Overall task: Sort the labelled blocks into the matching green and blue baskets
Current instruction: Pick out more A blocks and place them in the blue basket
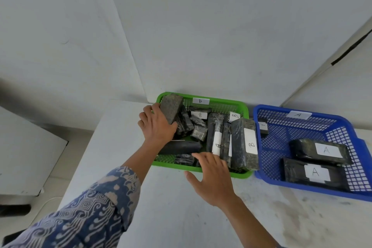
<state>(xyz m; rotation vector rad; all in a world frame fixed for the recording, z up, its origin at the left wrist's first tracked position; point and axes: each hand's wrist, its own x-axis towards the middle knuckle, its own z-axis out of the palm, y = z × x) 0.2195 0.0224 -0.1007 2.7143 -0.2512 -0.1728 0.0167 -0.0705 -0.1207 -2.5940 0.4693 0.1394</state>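
A green basket [223,104] tagged B stands on the white table and holds several dark wrapped blocks with B labels. My left hand [158,125] grips a dark grey block [171,107] over the basket's far left corner. My right hand [211,177] hovers with fingers spread at the basket's near rim, holding nothing; its fingertips reach over the rim. To the right stands a blue basket [342,125] tagged A. In it lie two large blocks [320,152] with A labels and a small one [262,126] at its far left.
The white table [181,217] ends at a left edge near my left forearm, with floor and a white cabinet [30,157] beyond. White walls rise right behind both baskets. Bare tabletop lies in front of the baskets.
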